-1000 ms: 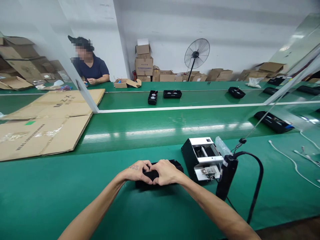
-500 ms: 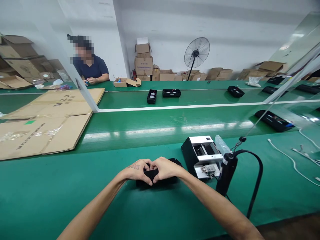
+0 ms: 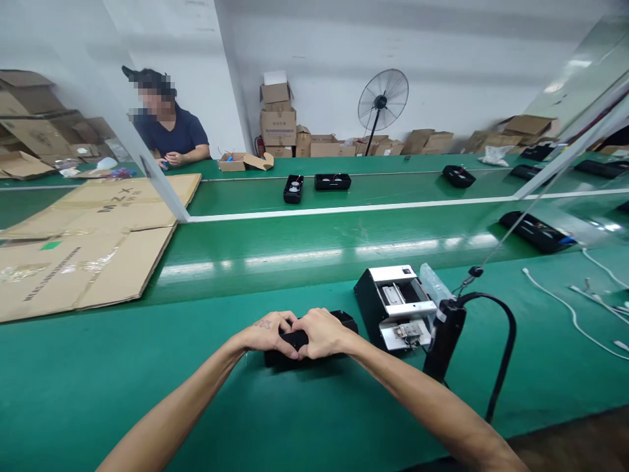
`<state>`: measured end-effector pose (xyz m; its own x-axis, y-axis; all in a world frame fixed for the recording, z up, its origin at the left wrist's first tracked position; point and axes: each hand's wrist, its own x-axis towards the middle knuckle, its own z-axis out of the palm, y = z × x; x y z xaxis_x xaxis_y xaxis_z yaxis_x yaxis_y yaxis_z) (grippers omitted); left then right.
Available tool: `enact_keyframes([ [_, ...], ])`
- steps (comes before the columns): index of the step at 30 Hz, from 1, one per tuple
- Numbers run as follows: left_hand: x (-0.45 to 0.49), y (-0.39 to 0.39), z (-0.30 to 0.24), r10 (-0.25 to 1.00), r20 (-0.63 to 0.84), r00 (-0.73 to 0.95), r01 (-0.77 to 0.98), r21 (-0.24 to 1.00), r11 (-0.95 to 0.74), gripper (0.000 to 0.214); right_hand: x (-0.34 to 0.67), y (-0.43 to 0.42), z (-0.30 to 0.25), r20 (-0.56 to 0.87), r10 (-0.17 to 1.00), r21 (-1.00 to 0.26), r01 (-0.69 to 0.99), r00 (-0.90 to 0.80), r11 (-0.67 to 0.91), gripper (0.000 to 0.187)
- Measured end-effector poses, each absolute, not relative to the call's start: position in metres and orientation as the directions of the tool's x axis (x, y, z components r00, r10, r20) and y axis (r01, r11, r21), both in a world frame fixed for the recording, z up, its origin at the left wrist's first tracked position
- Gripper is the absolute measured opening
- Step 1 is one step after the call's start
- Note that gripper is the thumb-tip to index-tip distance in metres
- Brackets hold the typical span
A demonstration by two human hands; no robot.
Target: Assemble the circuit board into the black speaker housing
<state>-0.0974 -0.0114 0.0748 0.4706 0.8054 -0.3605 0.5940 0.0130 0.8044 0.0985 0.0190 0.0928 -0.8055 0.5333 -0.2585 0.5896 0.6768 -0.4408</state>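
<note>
- The black case (image 3: pixel 314 341) lies flat on the near strip of the green bench (image 3: pixel 122 380), straight in front of the person and just left of the black-and-white machine (image 3: pixel 396 314).
- Both hands are on it at once, so the work on this case looks to be in mid-course: it is neither set aside nor sent on down the line.
- The left hand (image 3: pixel 265 333) curls over the case's near left part, fingers bent and clamped on its top edge.
- The right hand (image 3: pixel 322 331) grips the near right part the same way, its thumb meeting the left thumb in the middle.
- What the fingertips are pressing or fitting is hidden under the hands; it may be a lid or small part, but I cannot tell.
- A black hand tool (image 3: pixel 445 341) with a looped cable hangs untouched just right of the machine.
- Similar black cases (image 3: pixel 333 181) sit on the far belt, well apart, and a co-worker (image 3: pixel 170 134) sits beyond the flattened cardboard (image 3: pixel 88 242).
</note>
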Motion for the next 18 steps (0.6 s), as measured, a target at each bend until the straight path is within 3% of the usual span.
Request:
enact_keyframes([
  [8,-0.095,-0.035,0.069,0.858,-0.217,0.465,0.680,0.709,-0.189,0.027,0.115,-0.016,0.097,-0.094,0.545,-0.439,0.526,-0.833,0.728,0.044],
  [11,-0.089,-0.060,0.055,0.874,-0.124,0.469,0.695,0.662,-0.279,0.019,0.147,-0.043,0.102,0.142,0.640,-0.498,0.504,-0.755,0.706,0.053],
  [12,-0.087,-0.069,0.049,0.873,-0.081,0.481,0.696,0.641,-0.324,0.016,0.162,-0.051,0.102,0.368,0.743,-0.593,0.475,-0.559,0.651,0.050],
  [14,-0.083,-0.087,0.034,0.859,0.067,0.507,0.699,0.551,-0.456,0.010,0.197,-0.062,0.095,0.506,0.828,-0.643,0.534,-0.241,0.549,0.046],
  [16,-0.079,-0.101,0.020,0.826,0.237,0.512,0.713,0.419,-0.562,0.010,0.231,-0.064,0.083,0.619,0.779,-0.672,0.578,0.097,0.462,0.041],
  [18,-0.076,-0.107,0.011,0.795,0.343,0.501,0.729,0.327,-0.601,0.016,0.259,-0.060,0.070,0.617,0.644,-0.750,0.585,0.452,0.309,0.041],
])
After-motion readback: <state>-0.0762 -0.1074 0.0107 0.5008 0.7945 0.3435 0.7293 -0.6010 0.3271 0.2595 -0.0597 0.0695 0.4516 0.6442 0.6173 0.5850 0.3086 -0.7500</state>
